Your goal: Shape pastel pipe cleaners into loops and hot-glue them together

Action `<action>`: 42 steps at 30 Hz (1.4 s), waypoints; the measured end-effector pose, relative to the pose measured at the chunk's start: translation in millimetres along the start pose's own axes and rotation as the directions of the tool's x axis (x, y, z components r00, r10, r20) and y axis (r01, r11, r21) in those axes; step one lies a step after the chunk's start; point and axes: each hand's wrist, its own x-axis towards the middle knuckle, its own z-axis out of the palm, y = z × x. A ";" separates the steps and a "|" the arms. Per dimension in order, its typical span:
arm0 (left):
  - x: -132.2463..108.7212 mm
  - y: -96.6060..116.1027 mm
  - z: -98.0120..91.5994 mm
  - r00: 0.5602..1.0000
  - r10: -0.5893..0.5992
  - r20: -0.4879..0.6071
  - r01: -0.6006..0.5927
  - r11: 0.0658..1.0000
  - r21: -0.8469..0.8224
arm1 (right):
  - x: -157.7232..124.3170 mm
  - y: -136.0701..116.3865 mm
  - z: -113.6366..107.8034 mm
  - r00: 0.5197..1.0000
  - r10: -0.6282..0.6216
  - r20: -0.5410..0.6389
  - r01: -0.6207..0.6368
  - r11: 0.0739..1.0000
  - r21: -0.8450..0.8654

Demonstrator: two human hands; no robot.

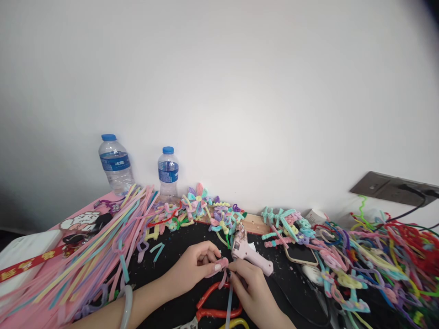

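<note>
The pink pipe-cleaner piece (223,263) is between your 2 hands. Your left hand (197,265) pinches it between thumb and curled fingers. Your right hand (254,288) has its fingertips drawn together at the piece's right side; whether they grip it or the pale strip (229,306) below cannot be told. Steady the work with the left pinch; adjust with light right-hand pressure to avoid crushing the pile. Treat the glue gun (245,251), just beyond your right hand, as hot. Avoid the red-handled scissors (219,313) below your fingertips.
</note>
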 end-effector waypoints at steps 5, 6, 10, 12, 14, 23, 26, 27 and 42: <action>0.6 2.5 0.3 1.000 -0.009 -0.004 0.009 1.000 0.005 | -1.0 -1.0 -0.8 1.000 0.010 0.009 -0.010 1.000 0.005; 0.5 2.9 0.4 1.000 -0.009 -0.004 0.009 1.000 0.004 | -1.0 -0.8 -0.7 1.000 0.011 0.009 -0.011 1.000 0.007; -0.2 2.3 0.7 1.000 -0.003 -0.003 0.003 1.000 0.011 | -0.8 1.1 0.2 1.000 0.023 0.015 -0.023 1.000 0.002; -0.4 1.1 0.7 1.000 -0.002 -0.003 0.002 1.000 0.012 | -0.9 1.9 0.5 1.000 0.022 0.012 -0.022 1.000 0.006; -0.4 0.1 0.5 1.000 -0.002 -0.004 0.002 1.000 0.011 | -0.9 2.1 0.4 1.000 0.021 0.011 -0.021 1.000 0.005; 0.5 -1.8 -0.2 1.000 0.001 0.003 -0.001 1.000 0.003 | -0.1 1.6 0.8 1.000 0.017 0.020 -0.017 1.000 0.005; 0.4 -2.1 -0.1 1.000 0.005 0.005 -0.005 1.000 0.004 | -0.1 1.8 0.8 1.000 0.019 0.018 -0.019 1.000 0.001; 0.3 -2.2 0.0 1.000 0.010 0.002 -0.010 1.000 0.007 | -0.1 1.7 0.5 1.000 0.021 0.015 -0.021 1.000 -0.002; 1.2 -4.0 -0.9 1.000 0.019 0.006 -0.019 1.000 0.018 | -1.1 0.6 0.8 0.998 0.061 0.018 -0.060 0.998 -0.021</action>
